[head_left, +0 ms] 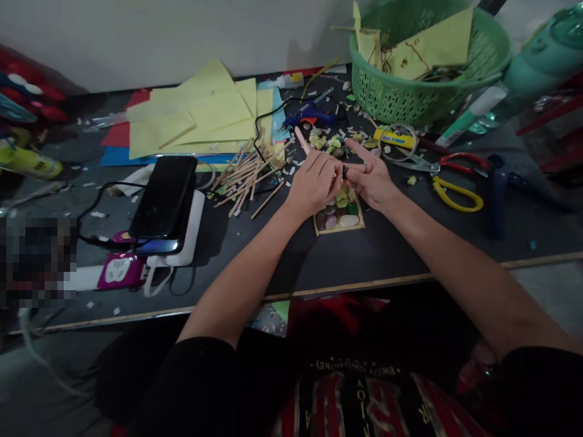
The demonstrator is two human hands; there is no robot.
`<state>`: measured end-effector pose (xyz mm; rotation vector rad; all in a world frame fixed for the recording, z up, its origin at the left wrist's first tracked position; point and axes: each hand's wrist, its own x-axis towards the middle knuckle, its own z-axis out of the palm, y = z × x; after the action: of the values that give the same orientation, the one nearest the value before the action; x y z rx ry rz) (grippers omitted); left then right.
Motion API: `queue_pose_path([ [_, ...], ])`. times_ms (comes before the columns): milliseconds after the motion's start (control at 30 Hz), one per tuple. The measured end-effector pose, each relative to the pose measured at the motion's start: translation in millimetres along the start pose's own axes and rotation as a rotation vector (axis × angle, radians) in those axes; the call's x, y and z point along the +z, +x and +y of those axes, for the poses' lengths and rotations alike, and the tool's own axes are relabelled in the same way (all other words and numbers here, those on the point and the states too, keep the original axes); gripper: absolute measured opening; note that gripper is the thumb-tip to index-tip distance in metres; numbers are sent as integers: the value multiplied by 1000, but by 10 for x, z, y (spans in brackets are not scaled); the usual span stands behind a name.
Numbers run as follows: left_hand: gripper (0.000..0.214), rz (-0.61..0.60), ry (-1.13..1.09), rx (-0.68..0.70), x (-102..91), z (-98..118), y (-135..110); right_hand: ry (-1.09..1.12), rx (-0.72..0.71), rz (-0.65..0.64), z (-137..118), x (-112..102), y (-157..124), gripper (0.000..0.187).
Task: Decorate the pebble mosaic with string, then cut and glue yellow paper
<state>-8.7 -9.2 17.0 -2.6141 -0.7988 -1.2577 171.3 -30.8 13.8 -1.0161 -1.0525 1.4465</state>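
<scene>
My left hand (pixel 314 182) is closed around a thin wooden stick (pixel 301 139) that points up and away from me. My right hand (pixel 370 177) pinches a tiny dark piece (pixel 345 173) against the left hand's fingertips, with its index finger stretched out. Both hands hover over a small square wooden frame (pixel 339 217) filled with coloured pebbles, which lies on the black table (pixel 392 249).
A pile of wooden sticks (pixel 246 173) lies left of the hands. A phone (pixel 164 197) rests on a white power bank. Behind are yellow paper sheets (pixel 204 118), a blue glue gun (pixel 310 114) and a green basket (pixel 423 60). Scissors (pixel 437 162) and yellow-handled pliers (pixel 455 193) lie at the right.
</scene>
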Motion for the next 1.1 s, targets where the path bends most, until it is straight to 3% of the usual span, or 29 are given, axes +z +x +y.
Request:
queue_pose_path([
  [267,26,-21,-114,-51,76,-55,-39,-82,-6,43,4,5,16,110],
  [700,28,-61,-155,-144,82,-33,-45,-38,5,56,17,27,36,94],
  [867,28,-74,-142,-138,102,-68,-50,-3,-22,41,52,26,53,97],
  [1100,30,-75,-151,-53,1,107,-49,2,-110,233,74,-128,231,75],
])
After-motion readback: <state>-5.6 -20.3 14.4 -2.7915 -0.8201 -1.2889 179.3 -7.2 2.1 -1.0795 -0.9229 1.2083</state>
